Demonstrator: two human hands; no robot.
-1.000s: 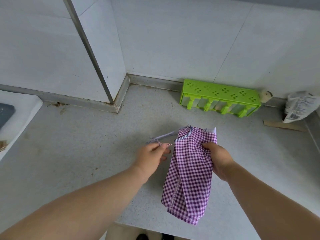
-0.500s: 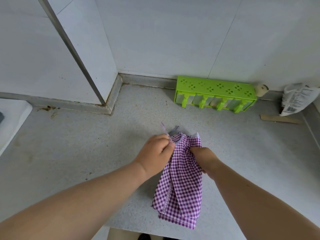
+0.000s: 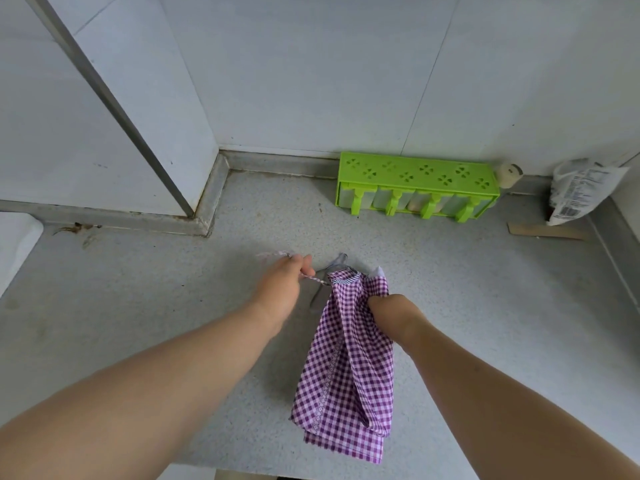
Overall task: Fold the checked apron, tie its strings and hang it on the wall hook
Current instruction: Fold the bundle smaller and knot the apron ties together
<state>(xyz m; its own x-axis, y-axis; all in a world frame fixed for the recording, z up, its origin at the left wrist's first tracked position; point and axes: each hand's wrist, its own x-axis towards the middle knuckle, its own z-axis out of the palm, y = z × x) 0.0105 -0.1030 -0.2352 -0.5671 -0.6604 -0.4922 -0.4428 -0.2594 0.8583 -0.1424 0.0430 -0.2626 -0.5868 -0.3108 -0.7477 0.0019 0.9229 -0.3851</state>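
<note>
- Right hand [image 3: 393,311]: fingers curled in a closed grip round the bunched upper part of the checked apron [image 3: 348,372]; forearm enters from the near right, wrist raised.
- Checked apron: purple and white, folded into a narrow bundle. It hangs from the right hand above the near middle of the grey desk [image 3: 173,292], its lower end reaching the near desk edge.
- Left hand [image 3: 282,287]: fingers curled, pinching the apron string [image 3: 313,278]. The string runs taut from this grip rightward to the top of the apron; a loose end projects left past the knuckles.
- Left forearm: extends from the near left, diagonally toward the centre.
- Hands: near each other, left slightly farther than right.
- Far right of the desk, against the wall: green rack [image 3: 417,183], with a white bag [image 3: 578,188] to its right.
</note>
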